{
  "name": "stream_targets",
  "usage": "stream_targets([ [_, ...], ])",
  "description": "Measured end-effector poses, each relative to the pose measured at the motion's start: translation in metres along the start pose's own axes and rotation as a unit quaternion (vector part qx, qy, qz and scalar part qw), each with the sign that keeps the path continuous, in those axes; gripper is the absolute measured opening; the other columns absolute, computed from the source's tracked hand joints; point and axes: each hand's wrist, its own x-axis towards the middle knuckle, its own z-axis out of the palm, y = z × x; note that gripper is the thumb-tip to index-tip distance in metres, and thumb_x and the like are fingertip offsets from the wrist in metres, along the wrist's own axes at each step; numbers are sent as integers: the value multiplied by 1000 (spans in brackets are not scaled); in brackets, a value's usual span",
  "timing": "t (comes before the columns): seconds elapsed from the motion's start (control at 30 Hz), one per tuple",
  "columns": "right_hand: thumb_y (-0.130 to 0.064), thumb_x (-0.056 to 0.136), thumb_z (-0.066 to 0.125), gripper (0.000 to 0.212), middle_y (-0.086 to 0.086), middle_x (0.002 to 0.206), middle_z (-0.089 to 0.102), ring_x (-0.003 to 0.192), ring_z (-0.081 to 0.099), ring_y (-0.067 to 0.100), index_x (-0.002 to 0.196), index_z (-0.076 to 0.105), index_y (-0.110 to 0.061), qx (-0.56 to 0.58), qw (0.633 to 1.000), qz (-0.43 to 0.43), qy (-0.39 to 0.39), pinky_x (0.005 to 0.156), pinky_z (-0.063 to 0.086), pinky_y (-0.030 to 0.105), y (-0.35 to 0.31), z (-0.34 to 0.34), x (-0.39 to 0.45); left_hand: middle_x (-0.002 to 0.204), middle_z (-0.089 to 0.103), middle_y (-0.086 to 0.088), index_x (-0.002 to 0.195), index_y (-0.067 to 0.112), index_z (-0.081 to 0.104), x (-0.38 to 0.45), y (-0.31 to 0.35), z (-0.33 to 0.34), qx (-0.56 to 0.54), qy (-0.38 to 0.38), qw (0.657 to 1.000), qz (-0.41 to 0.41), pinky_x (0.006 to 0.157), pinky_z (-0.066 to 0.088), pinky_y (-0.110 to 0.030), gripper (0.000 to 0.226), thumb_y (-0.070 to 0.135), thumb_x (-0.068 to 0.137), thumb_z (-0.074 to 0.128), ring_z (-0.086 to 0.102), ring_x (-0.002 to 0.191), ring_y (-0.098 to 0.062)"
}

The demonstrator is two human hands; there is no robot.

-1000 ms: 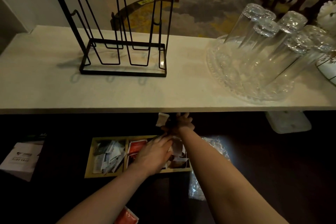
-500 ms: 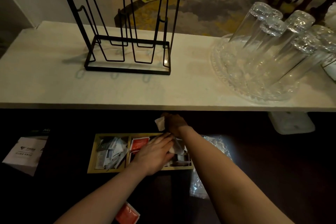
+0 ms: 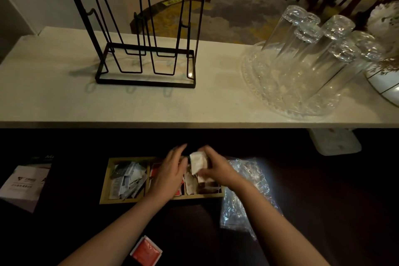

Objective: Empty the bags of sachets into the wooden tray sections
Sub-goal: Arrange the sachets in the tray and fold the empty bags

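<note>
A wooden tray [image 3: 106, 181] with three sections sits on a dark lower surface under the pale counter. Its left section holds grey and white sachets [image 3: 127, 179], the middle one red sachets, the right one pale brownish sachets [image 3: 191, 184]. My right hand [image 3: 216, 168] hovers over the right section, shut on a white sachet [image 3: 197, 162]. My left hand [image 3: 170, 173] spreads flat over the middle section, fingers apart, holding nothing visible. A crumpled clear plastic bag [image 3: 248, 192] lies just right of the tray.
A red sachet [image 3: 145, 251] lies near the front edge. A white leaflet [image 3: 22, 185] is at the left. On the counter stand a black wire rack [image 3: 146, 47], a glass tray with several upturned glasses [image 3: 302, 65] and a white vase [image 3: 384, 80]. A white box [image 3: 334, 141] sits beneath.
My right hand has pulled back from under the counter edge to above the tray's right section, still holding the white sachet. My left hand slid forward over the middle section.
</note>
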Motion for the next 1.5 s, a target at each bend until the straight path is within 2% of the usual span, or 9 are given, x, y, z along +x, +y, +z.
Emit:
stream_targets([
  [0.17, -52, 64, 56, 73, 7, 122, 54, 113, 45, 21, 127, 55, -17, -175, 980, -70, 59, 97, 36, 29, 30, 27, -4, 158, 7, 11, 149, 27, 7, -16, -2, 20, 139, -134, 978, 74, 112, 9, -19, 57, 35, 99, 32, 8, 144, -6],
  [0.33, -41, 74, 57, 55, -10, 130, 46, 124, 44, 8, 126, 51, -24, 29, 974, -109, 197, 105, 33, 21, 41, 27, -23, 153, -12, 9, 149, 21, -4, -24, -9, 30, 291, -118, 946, 85, 113, -1, -25, 59, 34, 100, 27, -13, 141, -8],
  [0.43, -50, 82, 49, 56, -15, 141, 38, 130, 30, -14, 133, 41, -28, 94, 959, -69, 257, 108, 25, 9, 51, 28, -36, 153, 27, -2, 144, 15, 29, -24, -11, 35, 343, -103, 929, 90, 111, 16, -32, 54, 35, 94, 30, 24, 141, -14],
  [0.57, -60, 92, 32, 66, -5, 153, 26, 142, 19, 5, 145, 32, -20, -88, 970, -58, 220, 116, 15, 23, 55, 60, -36, 141, 49, -9, 137, 7, 43, -23, -14, 41, 371, -119, 914, 113, 114, 27, -37, 56, 23, 83, 41, 45, 132, -20],
  [0.77, -30, 96, 37, 36, 2, 101, 62, 88, 56, 23, 126, 55, -20, -330, 904, -59, 265, 80, 40, 32, 53, 75, -4, 153, 30, -10, 144, 7, 28, -15, -14, 38, 294, -145, 935, 138, 117, 12, -35, 59, 13, 88, 48, 28, 141, -20],
  [0.87, -26, 89, 46, 23, 4, 91, 62, 77, 56, 25, 102, 63, -17, -369, 883, -58, 283, 66, 46, 36, 54, 75, 0, 158, 7, 2, 145, 14, 25, -11, -4, 21, 150, -162, 973, 72, 107, 36, -26, 51, 17, 96, 40, 33, 137, -16],
  [1.0, -25, 86, 48, 17, 3, 89, 62, 77, 54, 24, 89, 63, -18, -388, 875, -61, 282, 64, 46, 36, 53, 74, -1, 146, 26, 15, 141, 22, 33, -12, 7, -9, 18, -68, 998, -5, 94, 31, -7, 49, 14, 95, 45, 37, 124, -1],
  [1.23, -28, 88, 45, 20, 1, 93, 63, 84, 55, 23, 93, 63, -19, -398, 875, -55, 270, 69, 47, 36, 53, 74, -2, 98, 50, 14, 96, 21, 59, -76, -51, -56, 203, 6, 978, 37, 77, 37, -13, 15, 9, 89, 54, 49, 96, -3],
  [1.5, -27, 91, 42, 23, 1, 96, 63, 86, 54, 23, 99, 62, -20, -392, 876, -51, 277, 74, 47, 35, 51, 77, -7, 111, 62, 2, 107, 22, 62, -117, -80, -65, 354, -96, 930, 33, 79, 54, -29, 56, 10, 56, 81, 61, 104, -17],
])
